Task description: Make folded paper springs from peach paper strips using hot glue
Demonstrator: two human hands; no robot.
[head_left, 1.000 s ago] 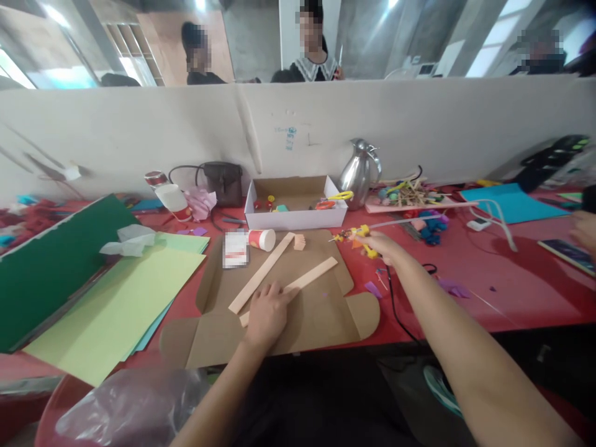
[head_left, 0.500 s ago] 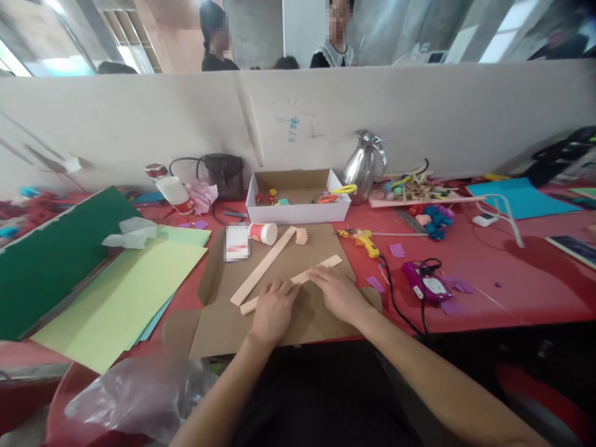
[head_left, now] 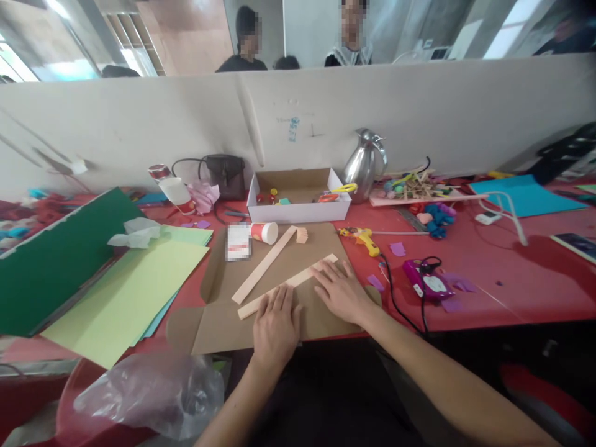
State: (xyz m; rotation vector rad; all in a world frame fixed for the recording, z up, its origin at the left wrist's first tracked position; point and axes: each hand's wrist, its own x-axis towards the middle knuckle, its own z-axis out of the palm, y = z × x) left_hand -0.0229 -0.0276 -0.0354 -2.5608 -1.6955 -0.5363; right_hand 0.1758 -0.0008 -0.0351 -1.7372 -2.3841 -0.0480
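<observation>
A flat wooden strip point(head_left: 305, 275) lies slantwise on an unfolded cardboard sheet point(head_left: 223, 332). My left hand point(head_left: 277, 320) rests palm down, its fingertips on the near edge of the strip's middle. Toward the strip's right end, my right hand point(head_left: 342, 292) lies with fingers spread and fingertips touching the wood. Neither hand is wrapped round anything. A second wooden strip point(head_left: 264, 265) slants away beyond the first, apart from it. Near its far end is a small bundle of short wooden pieces point(head_left: 302, 235). A paper cup point(head_left: 264, 232) lies on its side beside a blurred white card point(head_left: 238, 242).
Right of the cardboard lie a yellow glue gun point(head_left: 365, 239) and a purple power box point(head_left: 426, 280) with a black cord. A white box point(head_left: 298, 213) and a steel jug point(head_left: 364, 162) stand behind. Yellow-green paper point(head_left: 135, 298) lies left. People stand beyond the partition point(head_left: 186, 115).
My fingers have spread and flattened out; the left hand has drawn slightly nearer to me. The strip's left end has shifted slightly left, and more of its middle shows.
</observation>
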